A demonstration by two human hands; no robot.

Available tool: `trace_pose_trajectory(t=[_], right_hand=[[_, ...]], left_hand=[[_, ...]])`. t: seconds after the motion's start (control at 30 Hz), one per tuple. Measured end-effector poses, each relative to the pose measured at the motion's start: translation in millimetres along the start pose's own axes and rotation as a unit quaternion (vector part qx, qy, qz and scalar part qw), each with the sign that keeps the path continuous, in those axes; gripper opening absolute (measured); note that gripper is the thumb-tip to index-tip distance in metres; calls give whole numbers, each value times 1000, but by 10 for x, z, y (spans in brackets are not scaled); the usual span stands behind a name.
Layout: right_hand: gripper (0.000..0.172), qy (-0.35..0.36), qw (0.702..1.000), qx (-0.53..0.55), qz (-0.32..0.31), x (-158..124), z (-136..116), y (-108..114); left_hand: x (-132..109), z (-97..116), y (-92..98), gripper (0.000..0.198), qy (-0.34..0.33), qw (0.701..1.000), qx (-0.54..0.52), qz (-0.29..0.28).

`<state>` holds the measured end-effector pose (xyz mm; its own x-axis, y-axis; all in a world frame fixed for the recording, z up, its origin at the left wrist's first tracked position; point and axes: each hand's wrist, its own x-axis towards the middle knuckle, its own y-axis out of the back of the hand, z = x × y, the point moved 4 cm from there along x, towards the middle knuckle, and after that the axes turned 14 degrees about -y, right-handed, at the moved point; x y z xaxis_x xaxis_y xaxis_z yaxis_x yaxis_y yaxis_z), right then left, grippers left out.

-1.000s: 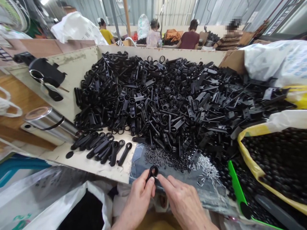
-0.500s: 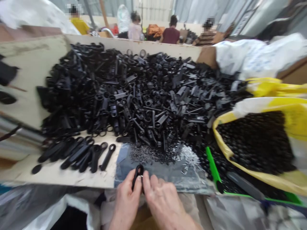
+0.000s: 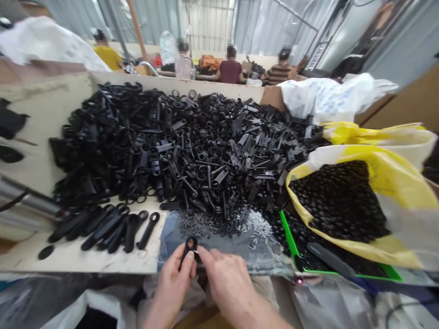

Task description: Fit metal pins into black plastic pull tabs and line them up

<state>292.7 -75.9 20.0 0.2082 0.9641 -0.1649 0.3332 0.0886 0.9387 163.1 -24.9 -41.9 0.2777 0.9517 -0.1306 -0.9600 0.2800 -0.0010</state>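
Observation:
My left hand [image 3: 174,281] is closed round a black ringed part [image 3: 190,246], its ring end upward, at the front edge of the bench. My right hand [image 3: 226,278] is pressed against the part from the right; its fingers are bent, and what they pinch is too small to make out. Just beyond lie small dark pins [image 3: 199,224] and silvery pins [image 3: 259,226] on a blue-grey cloth [image 3: 222,249]. Several black handles [image 3: 148,230] rest in a row at the left. A large heap of loose black parts [image 3: 178,151] fills the bench behind.
A yellow and white sack [image 3: 394,183] of black beads [image 3: 339,196] stands at the right, beside a green-edged tray [image 3: 290,240]. An open white bag [image 3: 103,301] sits below the bench at the left. Several people work in the background.
The view has shifted, so the bench and sack appear further left and the heap lower. Both hands stay together at the black part, my right fingertips still against it.

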Motion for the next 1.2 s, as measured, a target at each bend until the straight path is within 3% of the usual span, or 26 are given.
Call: trace_pose_trajectory(t=[0.1, 0.27, 0.43, 0.6, 0.83, 1.0, 1.2], right_hand=[[26, 12, 999, 44, 6, 1, 59, 54], [38, 36, 998, 9, 53, 7, 76, 7], [54, 57, 993, -50, 89, 27, 70, -105], [45, 94, 986, -83, 111, 35, 71, -127], [38, 145, 974, -120, 125, 62, 23, -150], [35, 174, 969, -139, 106, 63, -81, -104], [34, 127, 973, -174, 82, -37, -292, -6]], left_hand=[[-43, 54, -59, 59, 29, 997, -76, -19], [-58, 134, -64, 69, 38, 995, -96, 6], [-46, 89, -71, 61, 39, 995, -91, -9], [-61, -18, -58, 53, 45, 995, -82, 22], [-20, 13, -70, 58, 44, 998, -46, -8], [-5, 3, -32, 46, 8, 1000, -19, 3], [-72, 11, 36, 39, -70, 985, 158, -23]])
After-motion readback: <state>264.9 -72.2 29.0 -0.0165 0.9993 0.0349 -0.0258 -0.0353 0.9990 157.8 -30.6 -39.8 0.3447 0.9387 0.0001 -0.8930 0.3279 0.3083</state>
